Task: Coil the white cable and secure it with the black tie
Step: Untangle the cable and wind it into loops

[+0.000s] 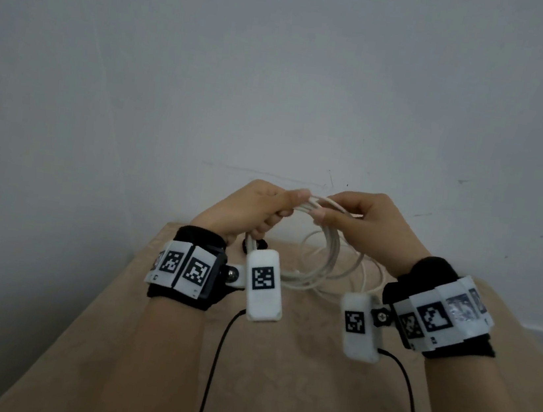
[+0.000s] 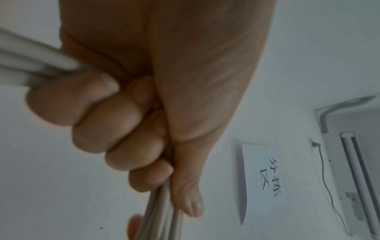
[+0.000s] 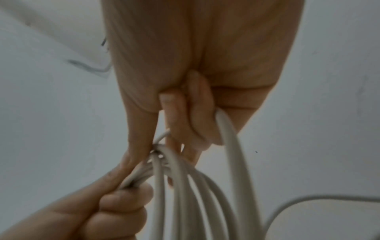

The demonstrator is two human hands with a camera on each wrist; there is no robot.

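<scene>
The white cable (image 1: 330,258) hangs as a coil of several loops above the table, held at its top by both hands. My left hand (image 1: 260,204) grips the bundled strands in a fist; in the left wrist view its fingers (image 2: 123,129) wrap round the cable (image 2: 160,211). My right hand (image 1: 365,218) pinches the same bundle just to the right. In the right wrist view one strand (image 3: 228,138) runs through its curled fingers (image 3: 185,121). A small black piece (image 1: 247,243), maybe the tie, shows under the left hand. A loose length of cable (image 1: 370,281) trails onto the table.
A beige table (image 1: 272,396) lies below the hands, its far edge against a grey-white wall (image 1: 279,85). Black leads (image 1: 219,354) run down from the wrist cameras. A paper sign (image 2: 265,175) hangs on the wall in the left wrist view.
</scene>
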